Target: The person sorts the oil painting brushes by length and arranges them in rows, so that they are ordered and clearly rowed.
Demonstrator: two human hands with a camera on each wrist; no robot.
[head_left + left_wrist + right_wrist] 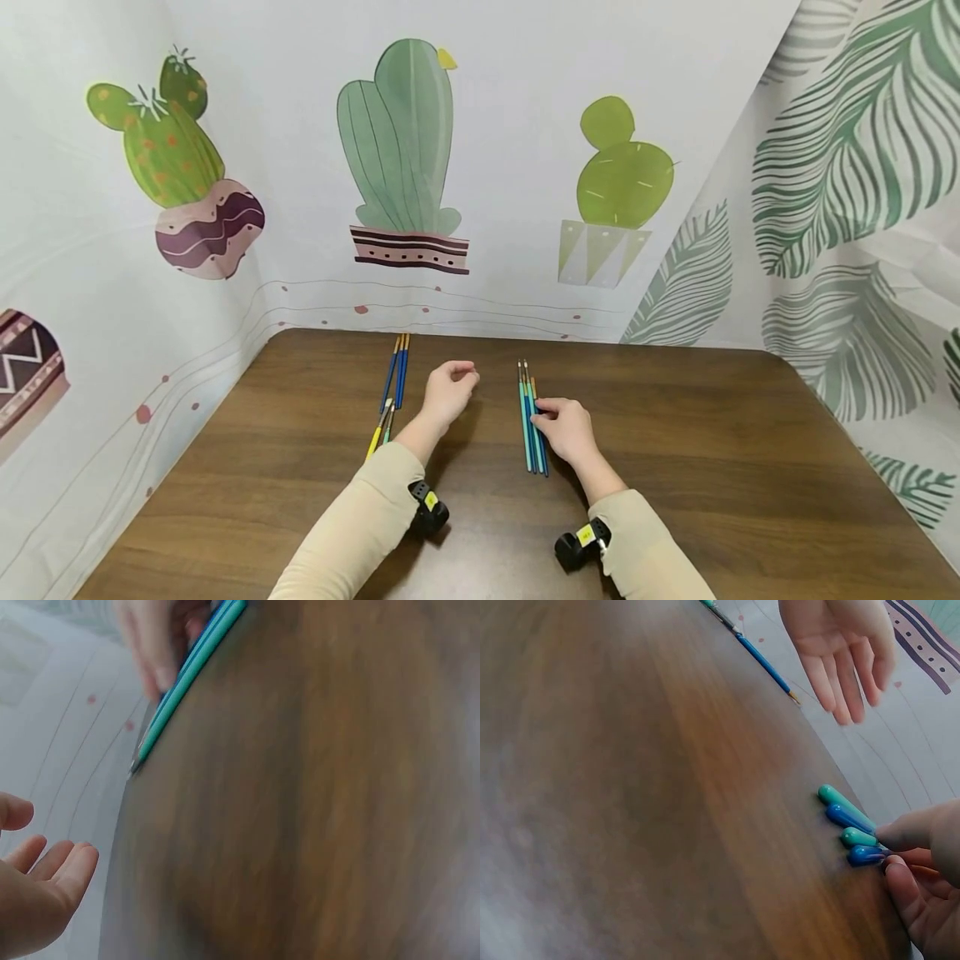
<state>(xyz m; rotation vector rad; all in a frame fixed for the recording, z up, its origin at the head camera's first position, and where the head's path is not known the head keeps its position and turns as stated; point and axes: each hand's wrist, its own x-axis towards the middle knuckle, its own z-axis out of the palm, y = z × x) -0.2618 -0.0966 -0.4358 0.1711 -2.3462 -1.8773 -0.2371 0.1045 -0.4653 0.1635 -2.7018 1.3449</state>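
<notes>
Several teal and blue paintbrushes (526,429) lie side by side on the table, bristles toward the wall. My right hand (567,427) is at their right side, thumb and fingers pinching the outermost dark blue paintbrush (864,856). In the right wrist view the rounded handle ends stick out past the fingertips. To the left of this row, my left hand (447,393) hovers above the table with loosely bent fingers and holds nothing. The left wrist view shows this hand (45,892) apart from the teal paintbrush (187,679).
Blue paintbrushes (402,375) with orange tips lie near the table's back edge, left of my left hand. A yellow paintbrush (374,438) and a green one (387,429) lie closer, partly behind the left forearm. A cactus-printed cloth (510,283) hangs behind the wooden table (712,433).
</notes>
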